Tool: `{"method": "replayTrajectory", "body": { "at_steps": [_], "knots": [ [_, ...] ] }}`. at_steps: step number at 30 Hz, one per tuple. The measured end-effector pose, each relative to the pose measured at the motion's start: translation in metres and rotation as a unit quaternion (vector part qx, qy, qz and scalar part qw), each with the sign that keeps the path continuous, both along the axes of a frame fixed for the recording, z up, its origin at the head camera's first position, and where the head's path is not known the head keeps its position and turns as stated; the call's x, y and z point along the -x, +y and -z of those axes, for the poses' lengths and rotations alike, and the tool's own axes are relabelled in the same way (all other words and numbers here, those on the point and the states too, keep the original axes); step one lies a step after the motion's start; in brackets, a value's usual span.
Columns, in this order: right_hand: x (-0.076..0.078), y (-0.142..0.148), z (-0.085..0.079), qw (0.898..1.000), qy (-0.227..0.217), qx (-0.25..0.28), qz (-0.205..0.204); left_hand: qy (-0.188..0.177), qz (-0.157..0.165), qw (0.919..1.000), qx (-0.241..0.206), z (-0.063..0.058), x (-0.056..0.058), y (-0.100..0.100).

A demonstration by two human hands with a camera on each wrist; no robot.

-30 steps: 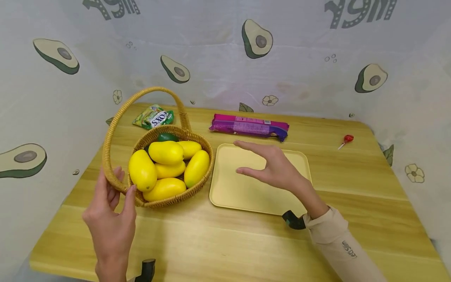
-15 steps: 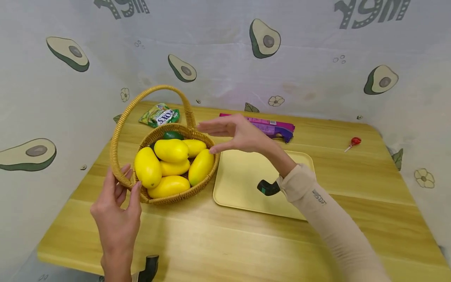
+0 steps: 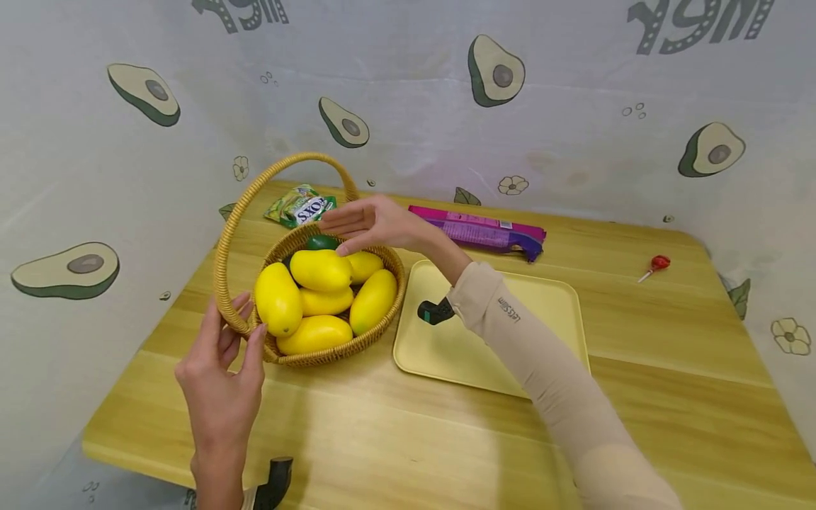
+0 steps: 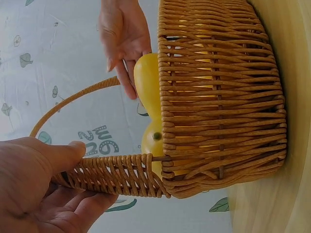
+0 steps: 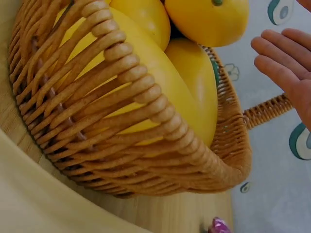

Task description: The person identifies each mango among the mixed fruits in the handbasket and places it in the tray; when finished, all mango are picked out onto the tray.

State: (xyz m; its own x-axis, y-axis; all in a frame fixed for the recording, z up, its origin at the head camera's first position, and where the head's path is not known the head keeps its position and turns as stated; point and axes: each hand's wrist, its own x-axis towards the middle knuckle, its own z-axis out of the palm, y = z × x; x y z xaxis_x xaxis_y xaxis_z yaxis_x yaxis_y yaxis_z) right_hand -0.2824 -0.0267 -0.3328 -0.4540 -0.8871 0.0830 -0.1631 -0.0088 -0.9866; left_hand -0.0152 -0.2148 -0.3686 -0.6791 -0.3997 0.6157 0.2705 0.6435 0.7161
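A wicker basket (image 3: 382,328) with a tall arched handle (image 3: 222,263) stands at the left of the table, filled with several yellow mangoes (image 3: 315,336). Behind them lies a dark green fruit (image 3: 322,242). My left hand (image 3: 219,386) holds the handle near its base, thumb on one side and fingers on the other, as the left wrist view shows. Above the far right part of the basket hovers my right hand (image 3: 382,223), its fingers straight and thumb spread. Its thumb tip overlaps the topmost mango (image 3: 321,270) in the head view. Nothing is between its fingers.
A pale yellow tray (image 3: 446,379) lies right of the basket, under the right forearm. Behind it is a purple and pink packet (image 3: 478,230). A green candy bag (image 3: 302,206) sits behind the basket, and a red lollipop (image 3: 660,263) lies at the far right.
My right hand has moved left from over the tray to above the basket. The left hand keeps its hold on the handle. The whole scene has shifted slightly right in view.
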Motion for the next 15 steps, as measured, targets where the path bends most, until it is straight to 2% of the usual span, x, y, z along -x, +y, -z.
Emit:
{"method": "replayTrajectory", "body": {
  "at_steps": [8,15],
  "knots": [
    [0.016,-0.030,0.011,0.995,0.002,-0.043,-0.087,-0.003,-0.004,1.0000,0.005,0.001,0.001,0.000],
    [0.017,-0.045,0.017,0.987,0.013,-0.095,-0.129,-0.005,-0.001,1.0000,0.004,0.000,0.001,0.000]
  ]
}}
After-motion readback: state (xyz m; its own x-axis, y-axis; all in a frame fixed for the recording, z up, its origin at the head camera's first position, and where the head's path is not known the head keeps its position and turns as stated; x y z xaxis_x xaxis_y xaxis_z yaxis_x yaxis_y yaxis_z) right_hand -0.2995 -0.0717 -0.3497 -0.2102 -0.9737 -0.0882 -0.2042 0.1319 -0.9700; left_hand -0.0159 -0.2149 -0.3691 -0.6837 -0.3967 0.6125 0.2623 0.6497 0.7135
